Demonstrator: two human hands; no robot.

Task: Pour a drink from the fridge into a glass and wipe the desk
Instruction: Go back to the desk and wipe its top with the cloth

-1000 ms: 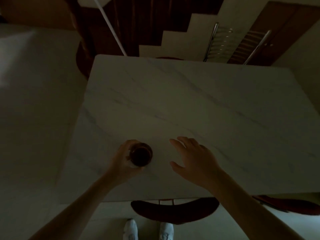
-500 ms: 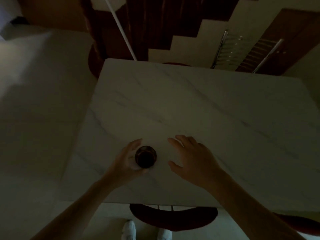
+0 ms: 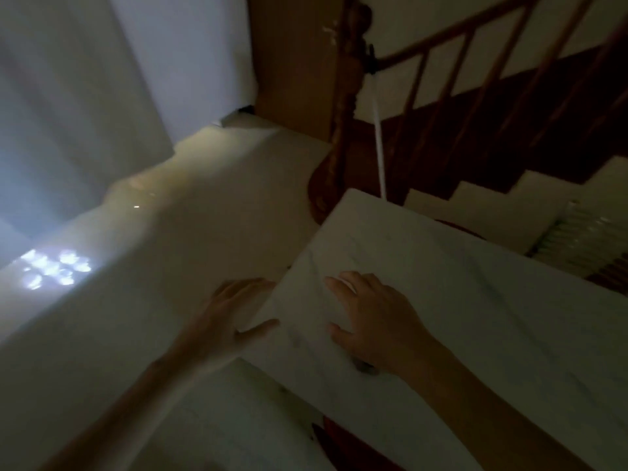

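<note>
The view is dim and blurred. The white marble desk (image 3: 492, 317) fills the right half. My left hand (image 3: 234, 314) hovers at the desk's left edge, fingers spread and holding nothing. Over the desk near its left corner, my right hand (image 3: 373, 321) is spread palm down, also holding nothing. A small dark shape (image 3: 365, 368) peeks out from under my right wrist; I cannot tell whether it is the glass of dark drink. No fridge, bottle or cloth is in view.
A wooden staircase with a carved newel post (image 3: 343, 130) rises behind the desk, and a white pole (image 3: 379, 141) leans there. A dark red chair seat (image 3: 346, 443) sits under the near edge. Pale floor with a light patch (image 3: 54, 271) lies to the left.
My left hand has let go of the glass and moved off to the desk's left edge. The view has swung left and up, and the glass is no longer plainly visible.
</note>
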